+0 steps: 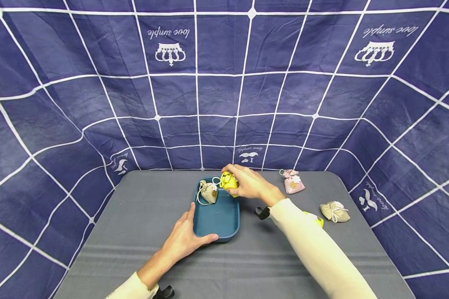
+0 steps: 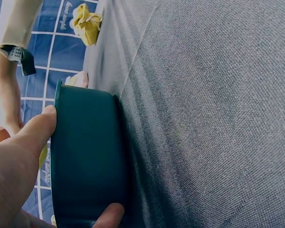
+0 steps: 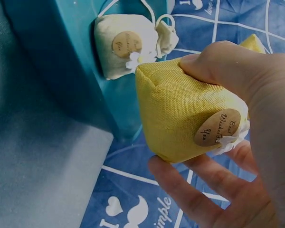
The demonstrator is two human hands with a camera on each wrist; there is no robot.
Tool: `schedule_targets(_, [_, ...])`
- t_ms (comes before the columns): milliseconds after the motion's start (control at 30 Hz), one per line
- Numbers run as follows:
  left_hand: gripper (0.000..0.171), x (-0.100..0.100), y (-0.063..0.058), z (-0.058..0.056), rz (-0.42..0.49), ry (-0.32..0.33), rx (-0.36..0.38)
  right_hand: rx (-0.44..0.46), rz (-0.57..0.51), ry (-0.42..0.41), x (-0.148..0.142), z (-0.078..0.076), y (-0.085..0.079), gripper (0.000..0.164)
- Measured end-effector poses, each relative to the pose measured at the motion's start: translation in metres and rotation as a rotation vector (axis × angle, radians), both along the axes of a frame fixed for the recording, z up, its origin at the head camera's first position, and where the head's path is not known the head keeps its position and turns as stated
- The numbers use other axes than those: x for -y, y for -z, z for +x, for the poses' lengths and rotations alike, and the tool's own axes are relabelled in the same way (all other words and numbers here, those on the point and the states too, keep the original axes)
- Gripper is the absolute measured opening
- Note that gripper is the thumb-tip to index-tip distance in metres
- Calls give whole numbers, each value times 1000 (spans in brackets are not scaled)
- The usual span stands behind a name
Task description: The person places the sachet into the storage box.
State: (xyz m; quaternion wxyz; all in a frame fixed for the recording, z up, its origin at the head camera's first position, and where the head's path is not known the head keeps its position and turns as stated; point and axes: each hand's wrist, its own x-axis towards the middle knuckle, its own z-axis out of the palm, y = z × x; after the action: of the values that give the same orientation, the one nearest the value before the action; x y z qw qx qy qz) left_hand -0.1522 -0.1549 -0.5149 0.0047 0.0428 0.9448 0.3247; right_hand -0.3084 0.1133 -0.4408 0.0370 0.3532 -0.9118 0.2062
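Note:
My right hand (image 1: pixel 250 182) grips a small yellow cloth drawstring pouch (image 3: pixel 190 104) between thumb and fingers, above the far right side of a blue rectangular tray (image 1: pixel 216 220). A round paper label and a white flower show on the pouch. My left hand (image 1: pixel 185 236) holds the tray at its near left corner, thumb on the near rim (image 2: pixel 56 142) and fingers along the left side. Inside the tray's far left part lies a beige drawstring pouch (image 1: pixel 208 192), also with a label and white flower.
On the grey table (image 1: pixel 142 216), to the right of the tray, lie a pink pouch (image 1: pixel 294 183), another beige pouch (image 1: pixel 335 212) and a second yellow pouch (image 1: pixel 318 221), partly hidden by my right sleeve. A blue checked cloth (image 1: pixel 217 95) hangs behind and at the sides.

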Motion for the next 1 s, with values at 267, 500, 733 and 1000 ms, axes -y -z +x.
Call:
schedule_targets(267, [148, -1, 2, 0, -2, 8, -18, 11, 3, -12, 8, -4, 3, 65])
schedule_targets(500, [148, 0, 1, -1, -11, 15, -30, 20, -9, -23, 14, -6, 6, 64])
schedule_targets(733, [149, 0, -3, 1, -4, 14, -26, 10, -20, -31, 20, -9, 9, 61])
schedule_targets(1000, [148, -2, -2, 2, 4, 3, -4, 41, -17, -13, 24, -12, 16, 62])
